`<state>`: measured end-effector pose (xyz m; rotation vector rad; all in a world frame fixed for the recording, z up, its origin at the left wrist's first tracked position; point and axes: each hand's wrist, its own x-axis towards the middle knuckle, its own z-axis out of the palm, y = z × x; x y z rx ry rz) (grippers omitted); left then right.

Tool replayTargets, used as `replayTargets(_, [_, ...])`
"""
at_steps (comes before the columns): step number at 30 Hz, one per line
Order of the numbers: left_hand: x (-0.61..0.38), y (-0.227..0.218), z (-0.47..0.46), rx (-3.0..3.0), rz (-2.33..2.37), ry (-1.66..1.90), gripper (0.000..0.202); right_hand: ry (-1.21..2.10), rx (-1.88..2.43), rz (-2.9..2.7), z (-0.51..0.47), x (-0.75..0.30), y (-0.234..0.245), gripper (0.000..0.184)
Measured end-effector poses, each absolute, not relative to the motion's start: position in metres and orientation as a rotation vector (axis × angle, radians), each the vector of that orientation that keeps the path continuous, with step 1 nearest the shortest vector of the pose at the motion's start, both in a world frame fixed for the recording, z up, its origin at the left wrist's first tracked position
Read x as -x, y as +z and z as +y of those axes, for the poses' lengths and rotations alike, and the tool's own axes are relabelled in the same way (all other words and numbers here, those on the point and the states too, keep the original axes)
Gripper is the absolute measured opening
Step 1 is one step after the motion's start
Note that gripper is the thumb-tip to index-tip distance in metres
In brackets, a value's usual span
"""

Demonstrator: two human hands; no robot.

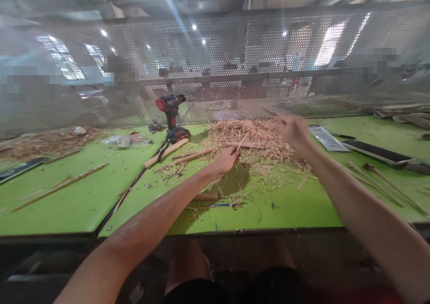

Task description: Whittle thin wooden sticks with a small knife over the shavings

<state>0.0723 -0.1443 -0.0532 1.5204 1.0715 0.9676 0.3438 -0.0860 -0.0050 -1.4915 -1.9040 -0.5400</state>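
My left hand is closed around a thin wooden stick, whose pale end points up and away over the wood shavings. Farther right and higher, my right hand is curled closed and smeared by motion. A thin dark sliver shows beside its fingers, too blurred to name. Beneath the stick's tip, a flat wooden strip lies across the shavings. Another wood strip rests left of my left hand.
A cordless drill stands upright on the green table. Behind it rises a perforated metal screen. To the right lie a clear packet, a dark flat block and thin sticks. A plastic bag sits left.
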Motion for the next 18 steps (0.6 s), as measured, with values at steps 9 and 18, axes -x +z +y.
replayTargets(9, [-0.065,-0.049,-0.145,-1.272,0.912,1.027,0.028,-0.081,1.195,-2.154,-0.101,-0.293,-0.023,0.047])
replayTargets(18, [-0.073,-0.047,-0.144,-1.217,0.903,1.127,0.027,-0.402,1.161,-2.322,-0.111,-0.264,-0.043,0.043])
